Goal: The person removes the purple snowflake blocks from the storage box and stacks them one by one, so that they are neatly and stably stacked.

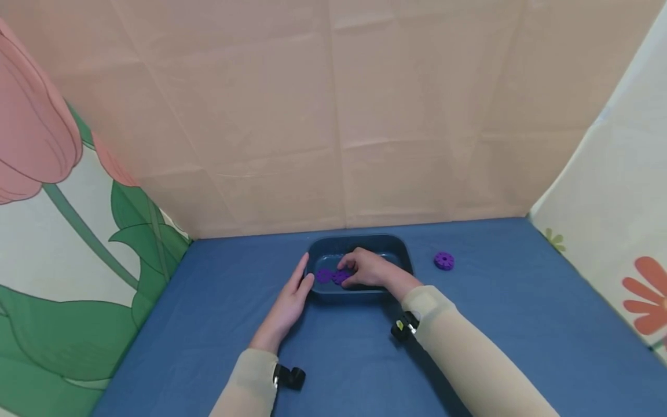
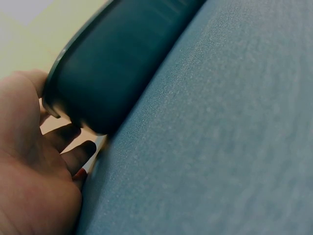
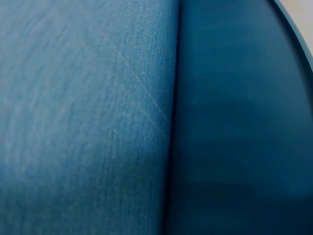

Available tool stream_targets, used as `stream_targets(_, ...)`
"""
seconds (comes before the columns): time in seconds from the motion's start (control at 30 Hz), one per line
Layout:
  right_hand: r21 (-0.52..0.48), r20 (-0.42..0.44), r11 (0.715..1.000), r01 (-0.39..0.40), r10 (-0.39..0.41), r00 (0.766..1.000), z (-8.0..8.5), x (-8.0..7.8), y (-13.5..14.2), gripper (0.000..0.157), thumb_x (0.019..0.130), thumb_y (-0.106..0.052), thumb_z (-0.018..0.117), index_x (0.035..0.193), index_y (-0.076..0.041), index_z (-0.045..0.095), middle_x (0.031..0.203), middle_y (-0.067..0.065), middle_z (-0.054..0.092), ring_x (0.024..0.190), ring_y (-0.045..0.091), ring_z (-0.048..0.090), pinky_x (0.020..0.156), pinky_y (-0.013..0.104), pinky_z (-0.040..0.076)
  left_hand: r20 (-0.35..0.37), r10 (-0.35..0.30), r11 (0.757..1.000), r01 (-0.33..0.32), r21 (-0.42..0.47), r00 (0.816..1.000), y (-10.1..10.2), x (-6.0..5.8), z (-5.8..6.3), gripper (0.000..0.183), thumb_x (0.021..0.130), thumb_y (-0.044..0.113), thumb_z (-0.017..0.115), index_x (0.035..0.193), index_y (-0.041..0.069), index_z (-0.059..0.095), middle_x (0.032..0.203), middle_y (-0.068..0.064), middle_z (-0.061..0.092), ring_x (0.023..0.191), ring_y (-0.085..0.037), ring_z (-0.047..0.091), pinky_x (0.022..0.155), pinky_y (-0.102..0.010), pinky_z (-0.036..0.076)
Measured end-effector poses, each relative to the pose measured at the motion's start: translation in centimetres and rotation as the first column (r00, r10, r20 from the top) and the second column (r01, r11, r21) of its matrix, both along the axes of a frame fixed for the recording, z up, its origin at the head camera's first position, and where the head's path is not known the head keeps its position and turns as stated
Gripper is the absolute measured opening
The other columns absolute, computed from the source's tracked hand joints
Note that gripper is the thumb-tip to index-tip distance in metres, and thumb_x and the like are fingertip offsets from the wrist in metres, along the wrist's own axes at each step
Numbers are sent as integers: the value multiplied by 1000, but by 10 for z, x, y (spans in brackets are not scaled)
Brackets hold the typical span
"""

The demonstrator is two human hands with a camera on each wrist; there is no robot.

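A dark blue rectangular tray [image 1: 359, 296] stands on the cloth, its side wall [image 2: 117, 63] large in the left wrist view. My left hand [image 1: 288, 301] rests against its left end, fingers fairly straight and thumb near the front corner. My right hand [image 1: 367, 269] reaches over the front rim into the tray. Its thumb and index finger pinch a purple notched disc [image 1: 340, 277], partly covered by the fingers. Just left of that, another purple disc [image 1: 323, 275] lies in the tray. The right wrist view holds only tray wall [image 3: 239, 122] and cloth; the hand is out of it.
One more purple notched disc [image 1: 444, 260], with a hole in its middle, lies on the blue cloth [image 1: 500, 301] right of the tray. A beige sheet [image 1: 333, 127] hangs behind. Flower-patterned panels [image 1: 62, 243] border both sides.
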State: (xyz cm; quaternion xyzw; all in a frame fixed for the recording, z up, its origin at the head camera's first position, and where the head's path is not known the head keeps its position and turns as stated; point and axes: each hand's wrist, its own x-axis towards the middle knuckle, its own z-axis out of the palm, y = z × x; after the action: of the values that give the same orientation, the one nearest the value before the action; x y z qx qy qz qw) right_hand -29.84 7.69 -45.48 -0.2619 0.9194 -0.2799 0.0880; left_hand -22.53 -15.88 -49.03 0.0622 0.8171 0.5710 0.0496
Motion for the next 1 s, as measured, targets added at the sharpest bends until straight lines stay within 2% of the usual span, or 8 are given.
stream_targets(0.33,13,7,1000,15,-15,1000,-2,-1,-1,35,77,-28,85,109,-19,73,104,4,59,95,20,56,84,38,47,20,-16,1000,16,3,1000,-1,1,2,67,91,71,39,151,51,16,153,31,14,145,-7,10,117,-50,11)
stream_targets(0.43,14,13,1000,21,-21,1000,-2,-1,0,35,77,-28,85,109,-20,73,104,4,58,95,20,56,85,39,47,49,-29,1000,29,-4,998,-1,5,13,66,95,66,38,153,48,14,155,27,11,145,-8,8,117,-49,10)
stream_targets(0.5,16,14,1000,24,-25,1000,-3,-1,0,34,77,-28,85,108,-20,73,104,3,58,94,19,56,85,39,47,63,-35,999,36,-4,997,-1,5,14,65,96,64,38,153,47,13,155,26,10,145,-9,7,117,-49,10)
stream_targets(0.6,12,13,1000,27,-27,1000,-4,-2,0,34,77,-28,85,107,-21,73,103,2,58,93,18,55,85,38,48,52,-27,1000,28,-7,998,0,5,13,65,95,65,39,153,48,14,155,26,12,146,-10,8,117,-51,11)
stream_targets(0.67,9,10,1000,28,-28,1000,-5,-2,0,33,77,-28,85,107,-21,73,103,1,58,93,18,55,84,38,48,34,-13,1000,13,-4,999,-1,2,5,66,93,70,39,151,51,16,154,29,13,145,-9,9,116,-51,11)
stream_targets(1.0,8,-15,999,35,-35,999,-3,1,-1,33,76,-28,85,104,-18,72,101,2,59,91,18,55,84,38,47,-5,5,1000,-5,-4,1000,1,5,3,67,92,71,39,152,49,18,156,25,15,146,-14,10,115,-56,11)
